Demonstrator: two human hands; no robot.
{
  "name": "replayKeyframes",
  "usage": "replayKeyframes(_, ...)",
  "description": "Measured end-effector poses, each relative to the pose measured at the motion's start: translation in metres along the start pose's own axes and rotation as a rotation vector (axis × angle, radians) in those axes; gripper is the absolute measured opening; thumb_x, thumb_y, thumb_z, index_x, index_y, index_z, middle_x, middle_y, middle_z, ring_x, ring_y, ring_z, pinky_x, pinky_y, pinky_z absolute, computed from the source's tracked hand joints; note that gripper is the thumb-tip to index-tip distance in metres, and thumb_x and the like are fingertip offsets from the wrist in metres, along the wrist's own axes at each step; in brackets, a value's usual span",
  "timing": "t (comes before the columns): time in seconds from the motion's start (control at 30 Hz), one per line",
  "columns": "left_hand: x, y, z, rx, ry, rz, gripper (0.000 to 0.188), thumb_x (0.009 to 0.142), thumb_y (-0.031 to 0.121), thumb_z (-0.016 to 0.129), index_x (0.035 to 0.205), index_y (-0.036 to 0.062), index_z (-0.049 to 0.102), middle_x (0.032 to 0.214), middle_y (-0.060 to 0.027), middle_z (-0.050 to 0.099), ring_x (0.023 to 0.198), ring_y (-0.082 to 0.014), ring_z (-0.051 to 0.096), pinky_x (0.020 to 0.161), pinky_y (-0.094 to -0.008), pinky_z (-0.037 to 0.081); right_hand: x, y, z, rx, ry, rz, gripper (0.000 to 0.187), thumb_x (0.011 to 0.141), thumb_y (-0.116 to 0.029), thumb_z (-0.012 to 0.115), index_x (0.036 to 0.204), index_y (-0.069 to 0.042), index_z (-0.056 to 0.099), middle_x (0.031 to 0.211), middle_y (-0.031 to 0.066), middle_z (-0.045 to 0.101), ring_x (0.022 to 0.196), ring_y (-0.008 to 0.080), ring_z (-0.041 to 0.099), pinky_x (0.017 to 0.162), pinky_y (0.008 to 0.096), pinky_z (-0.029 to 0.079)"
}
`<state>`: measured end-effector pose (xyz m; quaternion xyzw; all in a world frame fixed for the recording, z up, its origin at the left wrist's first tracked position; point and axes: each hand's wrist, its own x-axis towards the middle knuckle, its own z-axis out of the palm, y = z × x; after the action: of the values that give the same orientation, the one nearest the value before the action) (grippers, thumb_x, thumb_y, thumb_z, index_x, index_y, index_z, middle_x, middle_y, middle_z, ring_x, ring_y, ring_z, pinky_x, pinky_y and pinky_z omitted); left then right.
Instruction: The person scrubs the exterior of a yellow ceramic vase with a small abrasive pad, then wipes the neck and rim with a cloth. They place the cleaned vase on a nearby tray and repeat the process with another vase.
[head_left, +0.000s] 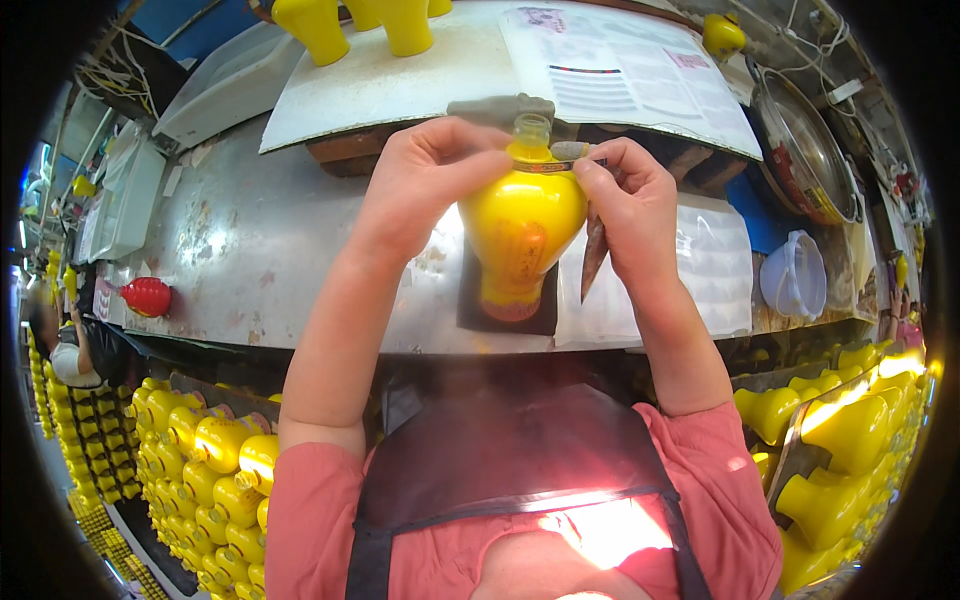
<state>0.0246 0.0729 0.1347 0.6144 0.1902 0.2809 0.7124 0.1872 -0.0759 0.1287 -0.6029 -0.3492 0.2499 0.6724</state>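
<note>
One bottle [525, 215] between two hands [425, 180] [632, 190]

bucket [793, 277] right of bottle [522, 220]

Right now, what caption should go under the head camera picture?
Left hand and right hand at a yellow bottle, a dark strip across its shoulder, more yellow bottles nearby.

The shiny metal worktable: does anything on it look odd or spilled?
The small, round red container toward the left of the worktable stands out, its colour unlike the glossy yellow vase-shaped bottle. I see no spill.
</note>
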Motion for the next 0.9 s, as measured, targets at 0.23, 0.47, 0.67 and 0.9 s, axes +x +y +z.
replayKeyframes(0.23,-0.002,-0.002,-0.005,0.0,-0.004,0.012,0.006,0.089,0.005,0.077,0.092,0.0031,0.073,0.111,-0.0095,0.074,0.094,-0.0121,0.066,0.092,-0.028,0.053,-0.002,-0.001,0.003,-0.069,-0.005,-0.056,0.009,0.095,-0.012,0.071,0.094,-0.003,0.069,0.075,-0.0027,0.064,0.058,0.0013,0.052,0.051,0.019,0.039)
replayKeyframes(0.47,0.0,-0.003,-0.007,-0.003,-0.018,0.026,0.005,0.09,0.006,0.077,0.091,0.003,0.073,0.109,-0.0084,0.074,0.093,-0.012,0.066,0.092,-0.0275,0.053,0.002,-0.009,0.002,-0.135,-0.057,0.005,0.013,0.095,-0.015,0.072,0.097,-0.002,0.071,0.078,-0.0015,0.067,0.06,0.0017,0.055,0.049,0.018,0.04)
replayKeyframes(0.67,-0.002,-0.004,-0.007,0.002,-0.018,0.059,0.007,0.09,0.007,0.078,0.092,0.0027,0.073,0.108,-0.0078,0.074,0.093,-0.0123,0.065,0.093,-0.0278,0.053,0.003,-0.014,0.001,-0.132,-0.079,0.016,0.018,0.09,-0.017,0.074,0.093,0.001,0.074,0.079,-0.0007,0.07,0.07,0.0036,0.059,0.063,0.0209,0.047)
replayKeyframes(0.9,-0.006,-0.005,-0.004,-0.002,-0.015,0.069,0.007,0.09,0.007,0.078,0.092,0.0026,0.073,0.108,-0.0088,0.074,0.093,-0.0131,0.066,0.092,-0.029,0.054,0.003,-0.018,0.001,-0.119,-0.105,0.053,0.019,0.09,-0.019,0.074,0.093,0.0,0.074,0.078,-0.0004,0.07,0.068,0.0031,0.059,0.061,0.0208,0.047)
